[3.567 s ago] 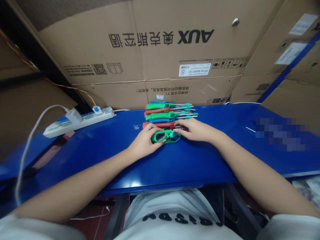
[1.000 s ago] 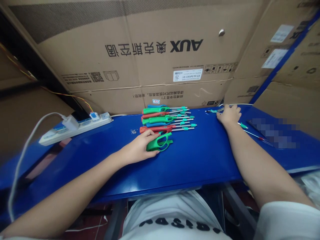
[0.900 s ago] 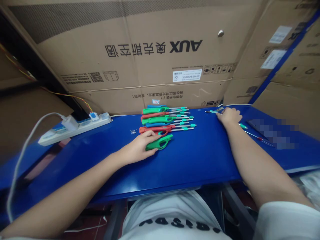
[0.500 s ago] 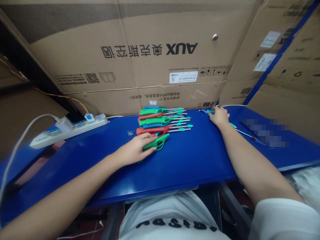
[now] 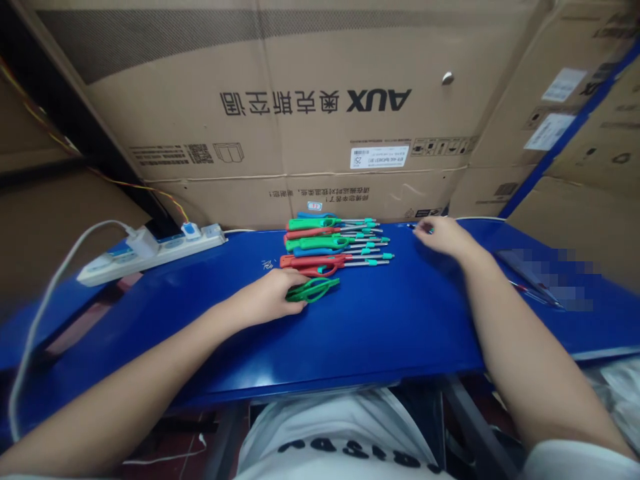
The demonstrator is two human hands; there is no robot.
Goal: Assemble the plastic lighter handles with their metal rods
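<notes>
My left hand point(image 5: 267, 297) is closed on a green lighter handle point(image 5: 315, 289) that has a looped trigger guard and no metal rod visible. Just behind it, stick lighters point(image 5: 313, 243) with red, green and blue handles lie in a row, their metal rods pointing right and bearing teal pieces. At the back of the table my right hand point(image 5: 445, 237) has its fingers drawn together in a pinch. A small dark tip point(image 5: 411, 227) shows beside these fingers; the rest of it is hidden.
A blue table point(image 5: 380, 327) backs onto a large cardboard sheet point(image 5: 310, 60). On the left lies a white power strip point(image 5: 155, 255) with plugs and cords. Thin pen-like items point(image 5: 535, 293) rest at the right by a blurred dark patch.
The view has shifted slightly. The teal-marked rod seen by my right hand is now mostly hidden behind its fingers. The green handle in my left hand has turned a little.
</notes>
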